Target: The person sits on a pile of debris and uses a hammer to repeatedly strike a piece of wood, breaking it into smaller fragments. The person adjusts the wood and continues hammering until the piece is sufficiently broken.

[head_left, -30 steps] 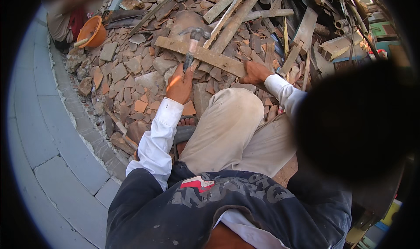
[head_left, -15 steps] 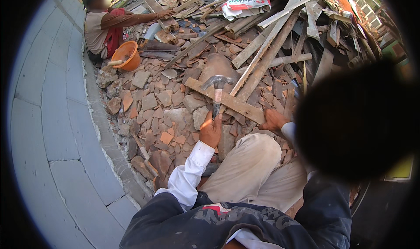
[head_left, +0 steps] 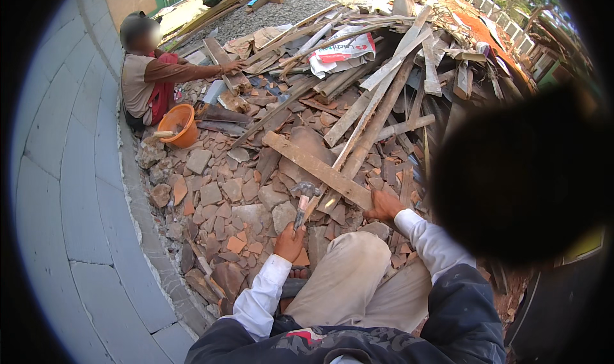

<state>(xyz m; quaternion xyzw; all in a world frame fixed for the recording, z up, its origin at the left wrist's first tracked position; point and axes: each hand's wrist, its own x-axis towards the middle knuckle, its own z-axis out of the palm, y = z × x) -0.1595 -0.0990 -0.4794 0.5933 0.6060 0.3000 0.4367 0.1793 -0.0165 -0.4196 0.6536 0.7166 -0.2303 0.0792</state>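
My left hand (head_left: 290, 243) is closed around the dark lower end of a claw hammer (head_left: 302, 205). The hammer points up and away from me, its steel head just on the near side of a flat wooden board (head_left: 318, 168). My right hand (head_left: 384, 207) grips the near right end of that board. From there the board slants away to the left, above broken tiles and across the lower ends of longer timbers. Between my hands is my bent knee (head_left: 348, 252) in pale trousers.
Broken tile rubble (head_left: 230, 191) covers the ground beside a grey block wall (head_left: 83, 191). An orange bucket (head_left: 181, 127) stands far left, beside a crouching person (head_left: 141, 76) reaching toward scrap wood. A heap of old timber (head_left: 377, 102) rises ahead. A blurred dark shape blocks the right side.
The hammer has come down toward me, and its head, earlier in front of the board, now sits nearer than it. The view has tilted up, showing more ground beyond.
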